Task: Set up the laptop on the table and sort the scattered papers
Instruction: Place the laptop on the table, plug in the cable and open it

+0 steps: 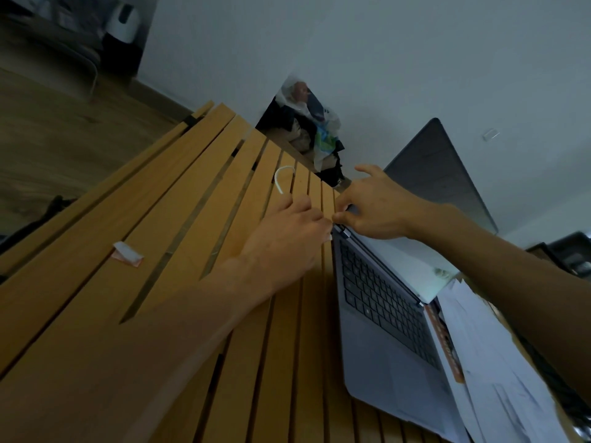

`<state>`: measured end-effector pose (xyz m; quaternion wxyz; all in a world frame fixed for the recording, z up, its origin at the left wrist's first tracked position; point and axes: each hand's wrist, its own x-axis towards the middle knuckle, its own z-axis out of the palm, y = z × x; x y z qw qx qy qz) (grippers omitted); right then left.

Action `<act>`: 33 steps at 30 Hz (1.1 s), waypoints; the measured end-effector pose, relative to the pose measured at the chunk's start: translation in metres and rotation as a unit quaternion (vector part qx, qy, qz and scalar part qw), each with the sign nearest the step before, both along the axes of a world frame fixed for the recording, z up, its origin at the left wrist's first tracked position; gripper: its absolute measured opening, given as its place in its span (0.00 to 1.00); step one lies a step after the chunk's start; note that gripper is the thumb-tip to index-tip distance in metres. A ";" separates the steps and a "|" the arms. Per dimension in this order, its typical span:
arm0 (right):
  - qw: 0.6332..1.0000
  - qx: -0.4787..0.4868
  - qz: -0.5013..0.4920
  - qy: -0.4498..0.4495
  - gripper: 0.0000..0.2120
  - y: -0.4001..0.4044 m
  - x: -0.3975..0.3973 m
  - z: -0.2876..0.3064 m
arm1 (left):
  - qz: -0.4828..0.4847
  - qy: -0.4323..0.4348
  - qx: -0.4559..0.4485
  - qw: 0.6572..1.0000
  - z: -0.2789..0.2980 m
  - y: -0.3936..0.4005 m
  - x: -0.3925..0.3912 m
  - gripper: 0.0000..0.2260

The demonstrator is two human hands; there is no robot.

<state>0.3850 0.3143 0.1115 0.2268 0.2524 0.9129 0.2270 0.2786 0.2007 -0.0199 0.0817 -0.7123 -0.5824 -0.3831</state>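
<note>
An open grey laptop (pixel 380 321) lies on the slatted wooden table (pixel 179 238), its lid (pixel 441 174) raised toward the wall. My left hand (pixel 287 238) pinches the plug end of a white cable (pixel 281 179) at the laptop's far left corner. There my right hand (pixel 374 206) rests on the hinge corner, fingers curled against the laptop's edge. White papers (pixel 489 362) lie spread to the right of the keyboard, and one sheet (pixel 399 260) leans over the screen base. An orange-edged strip (pixel 444 343) shows along the laptop's right side.
A small folded slip of paper (pixel 128 253) lies on the table at the left. A pile of clothes and plastic bags (pixel 307 129) sits against the white wall beyond the table. Wooden floor stretches to the left. Dark items (pixel 569 254) stand at the right edge.
</note>
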 end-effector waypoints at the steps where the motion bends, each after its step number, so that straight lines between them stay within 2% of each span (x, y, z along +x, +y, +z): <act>1: 1.000 0.000 0.001 -0.003 0.12 0.000 -0.001 -0.001 | 0.001 0.002 -0.005 1.000 0.000 0.000 0.000 0.10; 18: 0.999 0.009 0.016 -0.028 0.15 -0.001 -0.005 -0.012 | 0.006 0.028 -0.024 0.999 -0.008 0.004 0.001 0.08; 27: 0.998 0.040 0.028 -0.047 0.15 -0.012 -0.009 -0.034 | 0.021 0.057 -0.071 0.996 -0.018 0.002 -0.001 0.12; 29: 0.997 0.055 0.039 -0.025 0.12 -0.018 -0.006 -0.034 | 0.017 0.061 -0.067 0.996 -0.017 0.002 -0.002 0.11; 31: 0.997 0.044 0.051 0.048 0.06 -0.024 0.011 -0.032 | 0.014 0.086 -0.060 0.994 -0.013 0.000 0.000 0.09; 33: 0.987 0.013 0.046 0.154 0.15 -0.038 0.037 -0.028 | 0.014 0.119 -0.045 0.992 -0.008 -0.005 0.002 0.07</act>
